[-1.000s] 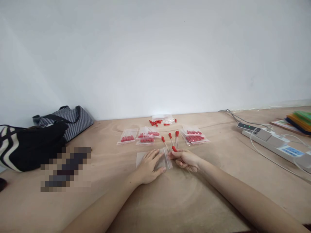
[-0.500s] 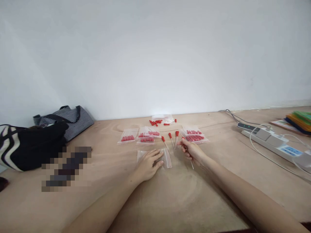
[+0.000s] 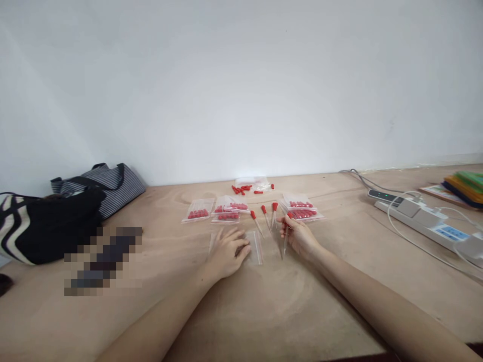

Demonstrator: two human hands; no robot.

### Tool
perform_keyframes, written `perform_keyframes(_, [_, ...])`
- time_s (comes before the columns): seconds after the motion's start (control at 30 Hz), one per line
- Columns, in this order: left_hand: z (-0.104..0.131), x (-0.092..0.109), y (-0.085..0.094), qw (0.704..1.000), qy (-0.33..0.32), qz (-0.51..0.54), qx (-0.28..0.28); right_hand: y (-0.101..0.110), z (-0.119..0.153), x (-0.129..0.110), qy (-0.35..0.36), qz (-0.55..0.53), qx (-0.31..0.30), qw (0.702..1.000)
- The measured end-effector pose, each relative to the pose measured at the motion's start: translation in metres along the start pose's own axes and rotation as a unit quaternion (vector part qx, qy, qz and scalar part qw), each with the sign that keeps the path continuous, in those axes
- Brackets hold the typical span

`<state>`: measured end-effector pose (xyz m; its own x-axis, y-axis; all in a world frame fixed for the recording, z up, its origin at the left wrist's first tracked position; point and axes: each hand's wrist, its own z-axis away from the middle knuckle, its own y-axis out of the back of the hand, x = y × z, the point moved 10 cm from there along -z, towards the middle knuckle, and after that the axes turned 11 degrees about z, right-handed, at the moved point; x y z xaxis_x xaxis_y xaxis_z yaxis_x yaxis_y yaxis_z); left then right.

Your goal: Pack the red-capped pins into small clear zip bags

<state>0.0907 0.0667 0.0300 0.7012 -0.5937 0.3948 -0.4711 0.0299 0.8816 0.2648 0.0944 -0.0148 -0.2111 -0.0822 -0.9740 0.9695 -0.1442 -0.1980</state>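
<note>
My left hand [image 3: 227, 254] lies spread on a clear zip bag [image 3: 255, 247], pressing it against the tabletop; part of the bag is hidden beneath the hand. Between thumb and fingers, my right hand [image 3: 300, 237] grips a dropper [image 3: 286, 245] by its red bulb, its clear tube pointing down towards the table. Just left of that hand, several more droppers [image 3: 264, 216] with red bulbs lie with their tubes towards me. Behind my hands are zip bags holding red bulbs, some on the left [image 3: 198, 211] and some on the right [image 3: 302, 208].
Loose red bulbs [image 3: 241, 189] lie near the wall beside some clear bags [image 3: 252, 183]. At the left are a black bag [image 3: 64, 226] and a striped bag [image 3: 121, 188]. A power strip [image 3: 426, 225] with cables and coloured folders [image 3: 466, 187] occupy the right.
The dropper in my right hand has swung from slanting right to nearly straight, and that hand has shifted slightly right. My left hand and the bag under it have slid a little left.
</note>
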Motion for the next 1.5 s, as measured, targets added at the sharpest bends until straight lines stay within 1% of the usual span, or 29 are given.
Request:
perform_keyframes(0.07, [0.000, 0.008, 0.007, 1.000, -0.006, -0.026, 0.005, 0.000, -0.001, 0.003, -0.008, 0.021, -0.008, 1.000])
perform_keyframes(0.13, [-0.002, 0.012, 0.009, 1.000, -0.003, -0.014, -0.001, -0.003, -0.001, 0.004, -0.012, 0.023, -0.029, 0.999])
perform_keyframes(0.2, [-0.003, 0.013, 0.000, 0.999, -0.001, 0.021, -0.035, -0.007, -0.001, 0.006, -0.013, 0.010, -0.048, 0.999])
perform_keyframes(0.27, [-0.003, 0.011, -0.012, 0.996, -0.004, 0.055, -0.077, -0.010, 0.000, 0.007, -0.014, 0.002, -0.057, 0.998])
perform_keyframes(0.33, [-0.003, 0.007, -0.021, 0.993, -0.002, 0.072, -0.096, -0.011, 0.002, 0.008, -0.018, -0.006, -0.057, 0.998])
perform_keyframes(0.43, [-0.003, 0.001, -0.023, 0.993, 0.008, 0.085, -0.087, -0.007, 0.003, 0.008, -0.022, -0.019, -0.029, 0.999])
perform_keyframes(0.57, [-0.002, 0.002, -0.022, 0.992, 0.005, 0.095, -0.081, 0.005, 0.004, 0.004, -0.008, -0.012, 0.028, 1.000])
perform_keyframes(0.77, [-0.005, 0.000, -0.024, 0.992, 0.016, 0.091, -0.084, 0.012, 0.003, 0.002, 0.025, 0.022, 0.057, 0.998])
perform_keyframes(0.97, [-0.009, -0.003, -0.024, 0.993, 0.017, 0.095, -0.063, 0.012, 0.003, 0.007, 0.016, 0.015, 0.066, 0.998])
perform_keyframes(1.23, [-0.008, -0.001, -0.022, 0.994, 0.015, 0.092, -0.053, 0.003, 0.006, 0.011, 0.010, -0.001, 0.046, 0.999])
perform_keyframes(1.33, [-0.007, -0.003, -0.021, 0.995, 0.012, 0.088, -0.039, 0.008, 0.003, 0.008, 0.017, 0.054, 0.050, 0.997])
perform_keyframes(1.43, [-0.006, -0.004, -0.018, 0.996, 0.013, 0.083, -0.021, 0.023, -0.005, -0.003, 0.068, 0.128, 0.077, 0.986])
perform_keyframes(1.5, [-0.004, -0.004, -0.015, 0.997, 0.014, 0.080, -0.017, 0.035, -0.012, -0.007, 0.098, 0.157, 0.104, 0.977])
